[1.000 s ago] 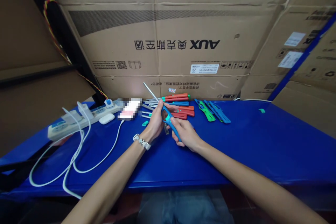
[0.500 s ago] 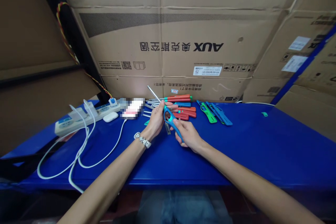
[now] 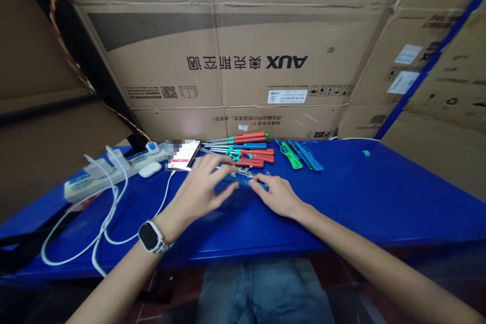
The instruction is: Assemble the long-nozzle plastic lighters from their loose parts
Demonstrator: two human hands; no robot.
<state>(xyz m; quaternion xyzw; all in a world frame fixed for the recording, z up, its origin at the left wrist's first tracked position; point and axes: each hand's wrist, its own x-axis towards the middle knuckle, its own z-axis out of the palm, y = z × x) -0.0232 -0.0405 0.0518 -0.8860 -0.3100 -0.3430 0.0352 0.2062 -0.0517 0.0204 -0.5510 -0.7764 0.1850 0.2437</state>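
My left hand lies palm down on the blue table, fingers stretched out over a blurred blue-handled tool. My right hand rests just to its right, and its fingertips pinch the near end of that tool. A thin metal shaft shows between the two hands. Just behind them lies a row of screwdrivers with red, blue and teal handles. A watch is on my left wrist.
Green and blue plastic tools lie to the right of the screwdrivers. A phone, an earbud case and a power strip with white cables sit at the left. Cardboard boxes wall the table's far edge.
Both hands have come down from holding the blue-handled tool upright to lying low on the table. My left hand has turned palm down and spread its fingers.
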